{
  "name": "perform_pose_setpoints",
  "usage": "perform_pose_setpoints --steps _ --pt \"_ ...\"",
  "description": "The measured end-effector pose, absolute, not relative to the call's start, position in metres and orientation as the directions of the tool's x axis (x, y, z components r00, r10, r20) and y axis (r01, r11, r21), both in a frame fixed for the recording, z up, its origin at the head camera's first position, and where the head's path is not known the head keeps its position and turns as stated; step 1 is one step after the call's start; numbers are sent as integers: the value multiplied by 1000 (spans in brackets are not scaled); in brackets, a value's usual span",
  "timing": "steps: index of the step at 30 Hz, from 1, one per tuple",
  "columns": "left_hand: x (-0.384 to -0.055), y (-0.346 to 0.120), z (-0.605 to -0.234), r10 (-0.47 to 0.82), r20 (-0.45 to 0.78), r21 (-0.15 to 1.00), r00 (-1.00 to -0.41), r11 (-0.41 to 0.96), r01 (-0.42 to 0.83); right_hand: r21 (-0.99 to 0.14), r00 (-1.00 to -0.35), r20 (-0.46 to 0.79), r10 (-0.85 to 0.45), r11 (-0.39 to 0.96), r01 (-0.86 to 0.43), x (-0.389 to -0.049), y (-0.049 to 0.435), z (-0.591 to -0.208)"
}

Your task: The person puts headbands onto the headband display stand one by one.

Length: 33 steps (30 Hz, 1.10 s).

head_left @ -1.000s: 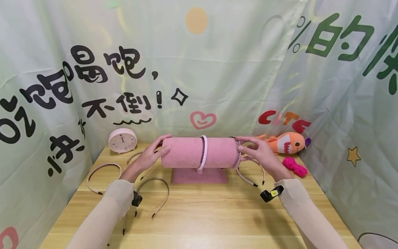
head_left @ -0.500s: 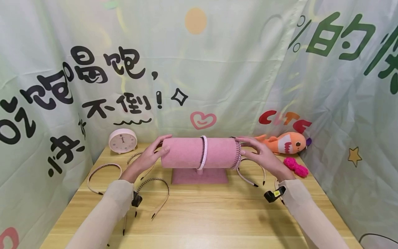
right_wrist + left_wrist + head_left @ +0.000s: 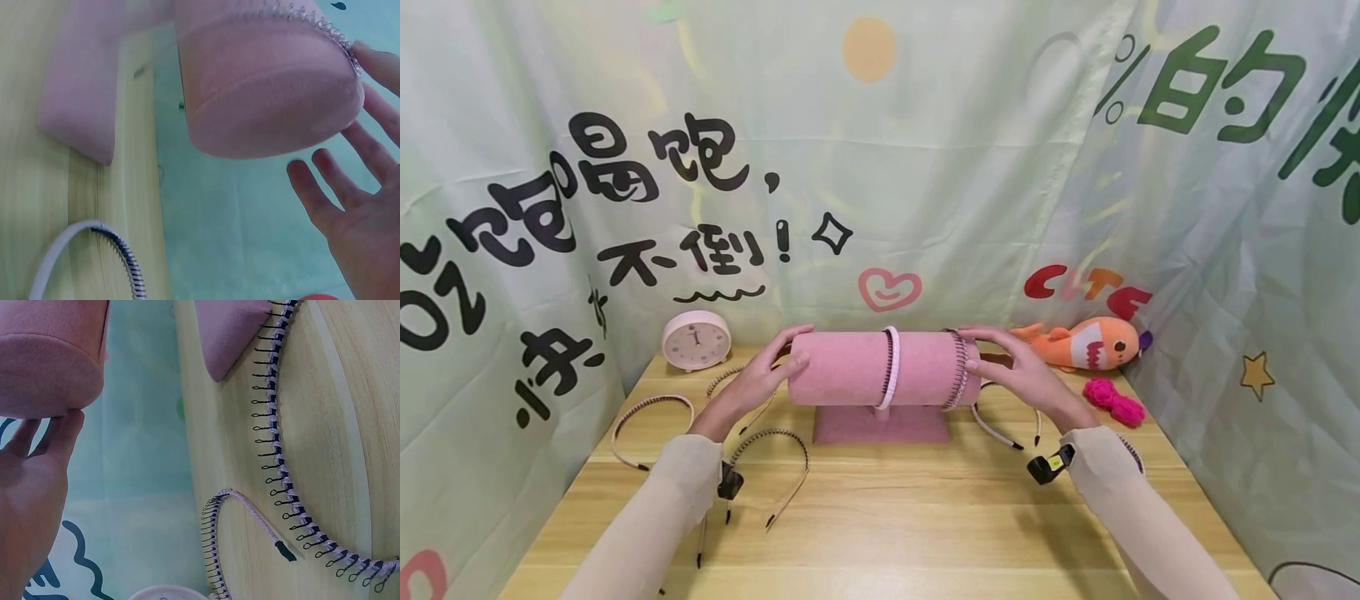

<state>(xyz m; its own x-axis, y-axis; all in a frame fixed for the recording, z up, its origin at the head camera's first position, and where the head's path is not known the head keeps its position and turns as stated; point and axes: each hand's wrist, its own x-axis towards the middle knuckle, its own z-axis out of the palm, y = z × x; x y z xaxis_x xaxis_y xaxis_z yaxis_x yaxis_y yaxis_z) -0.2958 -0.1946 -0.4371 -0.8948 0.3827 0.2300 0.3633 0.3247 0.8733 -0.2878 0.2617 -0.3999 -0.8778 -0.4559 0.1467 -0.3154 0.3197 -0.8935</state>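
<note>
A pink padded headband stand (image 3: 842, 367) stands in the middle of the table, its roll lying sideways on a flat base. My left hand (image 3: 756, 383) holds the roll's left end, thumb in front and fingers behind. A white headband (image 3: 892, 367) with dark teeth sits round the roll's middle. Near the right end, a second toothed headband (image 3: 957, 375) goes round the roll. The thumb and index finger of my right hand (image 3: 1030, 379) touch this band's outer edge. In the right wrist view, the other fingers (image 3: 309, 187) spread out straight beside the roll's end.
Toothed headbands lie at left, including one (image 3: 807, 454) in front of the stand and one (image 3: 613, 433) further left. Another headband (image 3: 992, 429) lies right of the base. A pink clock (image 3: 696, 340), an orange plush toy (image 3: 1086, 343) and a bright pink bow-shaped bundle (image 3: 1112, 402) stand behind.
The right headband has slid left along the roll, from its very end to a little inside it. My right hand has moved left with it. My left hand has kept its place.
</note>
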Motion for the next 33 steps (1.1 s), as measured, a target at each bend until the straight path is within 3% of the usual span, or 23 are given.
perform_pose_setpoints --steps 13,33 --pt "-295 -195 -439 382 221 875 -897 329 356 -827 -901 177 -396 437 -354 -293 234 -398" --pt "-296 -194 -437 386 236 874 -892 316 369 -685 -870 263 -416 555 -472 -299 199 -386"
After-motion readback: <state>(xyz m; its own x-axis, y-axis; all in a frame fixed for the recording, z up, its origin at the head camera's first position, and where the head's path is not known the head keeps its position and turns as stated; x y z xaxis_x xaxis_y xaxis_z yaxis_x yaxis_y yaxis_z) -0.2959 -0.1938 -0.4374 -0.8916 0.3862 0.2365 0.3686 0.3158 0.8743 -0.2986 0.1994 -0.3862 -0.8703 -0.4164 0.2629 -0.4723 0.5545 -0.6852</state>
